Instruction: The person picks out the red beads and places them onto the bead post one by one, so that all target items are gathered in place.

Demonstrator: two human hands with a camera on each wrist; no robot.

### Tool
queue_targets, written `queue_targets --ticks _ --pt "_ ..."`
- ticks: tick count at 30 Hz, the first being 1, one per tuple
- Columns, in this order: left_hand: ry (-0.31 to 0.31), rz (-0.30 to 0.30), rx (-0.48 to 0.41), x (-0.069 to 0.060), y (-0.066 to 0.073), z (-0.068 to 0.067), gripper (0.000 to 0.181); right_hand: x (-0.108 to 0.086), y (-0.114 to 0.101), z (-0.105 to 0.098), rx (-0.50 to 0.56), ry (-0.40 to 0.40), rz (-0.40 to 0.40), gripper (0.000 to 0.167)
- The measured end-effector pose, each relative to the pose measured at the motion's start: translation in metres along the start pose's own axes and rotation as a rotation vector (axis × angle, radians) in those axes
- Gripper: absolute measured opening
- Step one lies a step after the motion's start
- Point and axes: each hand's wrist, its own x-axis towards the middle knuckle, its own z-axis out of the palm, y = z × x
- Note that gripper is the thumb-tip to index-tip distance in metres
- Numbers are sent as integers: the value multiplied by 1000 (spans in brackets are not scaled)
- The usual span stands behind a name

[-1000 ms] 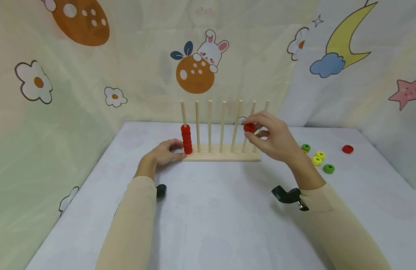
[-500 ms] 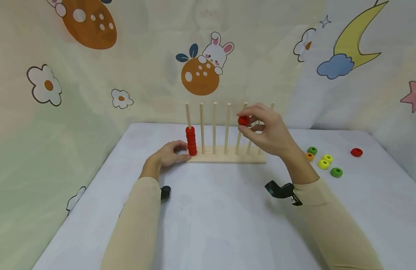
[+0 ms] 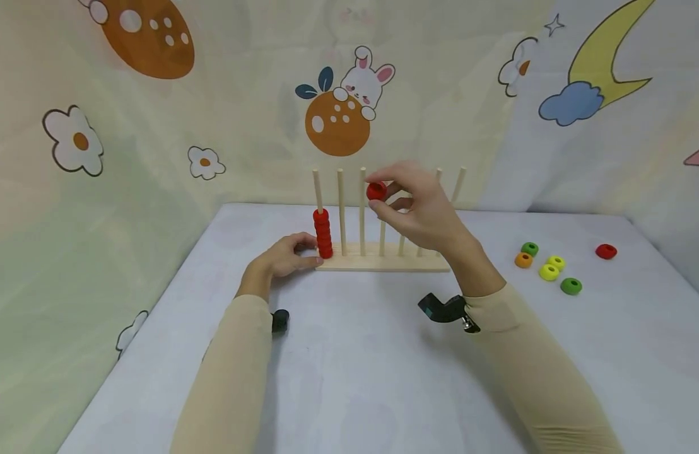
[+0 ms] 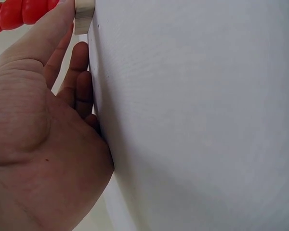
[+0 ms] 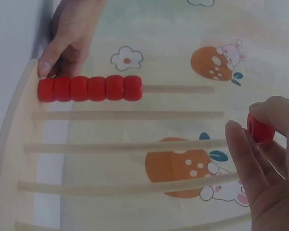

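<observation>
A wooden peg rack [image 3: 386, 265] stands on the table, with a row of several upright dowels. Red beads [image 3: 323, 234] are stacked on its leftmost dowel; the right wrist view shows the bead stack [image 5: 89, 89] covering a bit over half of that dowel. My left hand [image 3: 286, 255] grips the rack's left end, thumb at the front and fingers behind. Between thumb and fingertips, my right hand [image 3: 416, 200] pinches a red bead [image 3: 375, 191] in the air, near the top of the third dowel from the left. That hand hides parts of the dowels behind it.
Right of the rack lie loose beads: an orange bead [image 3: 523, 260], two green, two yellow [image 3: 549, 272], and a red bead [image 3: 606, 251] farther right. A patterned cloth [image 3: 258, 113] hangs behind the white table [image 3: 349, 359].
My right hand has moved left and slightly up along the dowels, carrying the red bead. My left hand stays at the rack's end. The head view has shifted slightly.
</observation>
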Motion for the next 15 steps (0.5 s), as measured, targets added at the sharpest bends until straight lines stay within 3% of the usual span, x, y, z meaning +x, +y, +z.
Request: queue_targets --ticks 15 --pt "-5 -30 -1 0 0 0 50 13 -4 37 7 14 23 34"
